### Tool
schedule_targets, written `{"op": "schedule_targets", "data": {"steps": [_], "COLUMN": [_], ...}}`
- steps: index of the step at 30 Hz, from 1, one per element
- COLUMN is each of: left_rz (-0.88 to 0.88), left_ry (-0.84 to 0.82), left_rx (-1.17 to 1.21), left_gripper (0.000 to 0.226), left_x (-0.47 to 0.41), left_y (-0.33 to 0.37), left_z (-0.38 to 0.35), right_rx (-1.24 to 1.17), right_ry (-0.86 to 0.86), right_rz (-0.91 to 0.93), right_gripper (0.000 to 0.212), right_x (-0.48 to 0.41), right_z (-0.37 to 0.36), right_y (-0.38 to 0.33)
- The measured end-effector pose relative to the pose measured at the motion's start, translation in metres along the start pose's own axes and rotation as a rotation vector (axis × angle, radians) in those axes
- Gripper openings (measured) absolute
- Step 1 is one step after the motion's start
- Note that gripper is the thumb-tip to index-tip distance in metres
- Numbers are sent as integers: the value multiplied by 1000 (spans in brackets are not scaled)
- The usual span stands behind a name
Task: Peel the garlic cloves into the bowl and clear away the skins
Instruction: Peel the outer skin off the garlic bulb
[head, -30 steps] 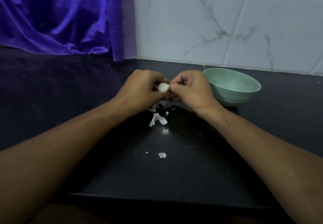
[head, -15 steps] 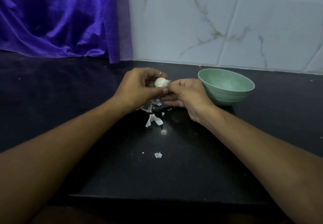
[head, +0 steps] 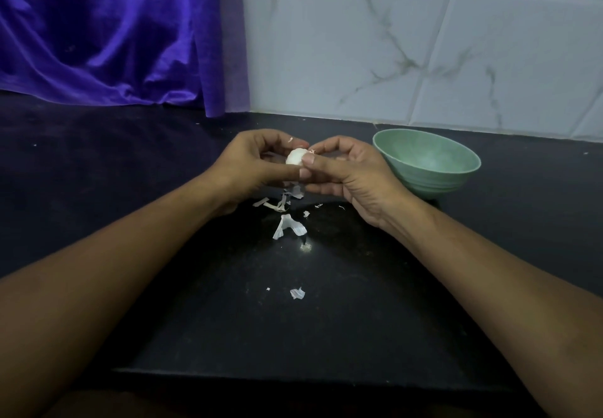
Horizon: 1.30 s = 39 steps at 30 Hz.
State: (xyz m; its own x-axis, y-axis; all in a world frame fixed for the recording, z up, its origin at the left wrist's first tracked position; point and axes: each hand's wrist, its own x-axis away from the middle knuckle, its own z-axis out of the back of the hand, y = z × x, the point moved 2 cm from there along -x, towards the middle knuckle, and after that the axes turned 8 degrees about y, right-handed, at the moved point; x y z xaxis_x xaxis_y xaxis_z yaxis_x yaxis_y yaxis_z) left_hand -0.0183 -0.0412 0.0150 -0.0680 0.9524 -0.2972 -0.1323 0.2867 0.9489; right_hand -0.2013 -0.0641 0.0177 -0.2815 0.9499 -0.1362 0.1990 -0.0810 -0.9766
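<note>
1. The garlic clove (head: 295, 156) is held in the air above the desk (head: 130, 173), toward its back edge, between the two hands.
2. The clove is pinched by the left grip (head: 251, 163), with the thumb below and the curled fingers above.
3. The clove's right end is nipped by the right grip (head: 352, 176) between thumb and forefinger. A pinkish scrap of skin (head: 311, 152) is seen at those fingertips (whether it is joined to the clove cannot be told).
4. The green bowl (head: 434, 179) is set upright near the back edge, just beside the right hand.
5. Loose skins are scattered on the desk: a small heap (head: 280, 202) lies under the hands, and a larger white curl (head: 288, 226) lies just in front of it. A little piece (head: 297, 293) lies well apart, toward the front edge.
6. A purple curtain (head: 107, 32) is hung behind the back left corner, and marbled white tiles (head: 391, 42) are seen along the rest of the back edge.
</note>
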Motion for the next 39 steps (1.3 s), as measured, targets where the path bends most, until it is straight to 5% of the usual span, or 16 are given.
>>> {"op": "schedule_targets", "data": {"steps": [7,21,39], "left_rz": [15,-27,-219], "left_ry": [-57,-114,74], "left_rx": [7,-322,-483], "left_gripper": [53,34,37], "left_x": [1,1,6], "left_y": [4,5,11], "left_z": [4,7,-3], "right_rx": [29,749,701], "right_ry": [-54,-71,-85], "right_rz": [40,421,273], "right_gripper": [13,4,10], "right_x": [-4,-8,-4], "right_z": [6,7,3], "right_y": [0,-2,-8]}}
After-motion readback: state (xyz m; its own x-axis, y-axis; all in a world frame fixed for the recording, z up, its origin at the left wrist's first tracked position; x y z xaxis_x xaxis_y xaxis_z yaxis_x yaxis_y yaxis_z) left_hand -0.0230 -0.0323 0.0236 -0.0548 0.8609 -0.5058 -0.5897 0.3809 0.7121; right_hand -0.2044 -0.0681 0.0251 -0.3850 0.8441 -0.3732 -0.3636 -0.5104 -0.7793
